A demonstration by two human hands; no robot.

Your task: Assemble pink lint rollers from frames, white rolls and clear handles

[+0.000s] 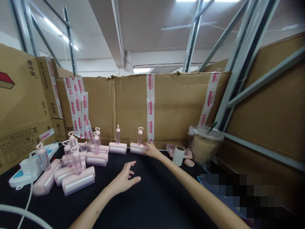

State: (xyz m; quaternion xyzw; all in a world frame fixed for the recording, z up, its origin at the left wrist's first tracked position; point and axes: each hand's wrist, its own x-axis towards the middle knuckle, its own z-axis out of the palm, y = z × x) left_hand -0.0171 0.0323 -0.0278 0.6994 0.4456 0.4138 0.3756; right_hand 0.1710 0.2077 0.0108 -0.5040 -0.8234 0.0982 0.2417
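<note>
At the back of the black table, my right hand point(151, 150) has its fingers closed on the right end of a pink lint roller point(137, 148). That roller lies sideways, and its clear pink handle stands upright with a heart-shaped ring on top. My left hand point(124, 178) is held over the table in front, fingers apart, with nothing in it. Another pink roller point(117, 148) sits just left of the gripped one. Several more, such as the near roller point(78, 180), are grouped at the left, their handles upright.
A white paper roll point(178, 156) stands at the right beside a pink open case point(171, 150) and a small pink disc point(189, 163). Behind them is a plastic-wrapped drink cup point(206, 144). A white power strip point(23, 171) with cables lies left. Cardboard walls point(131, 108) enclose the table.
</note>
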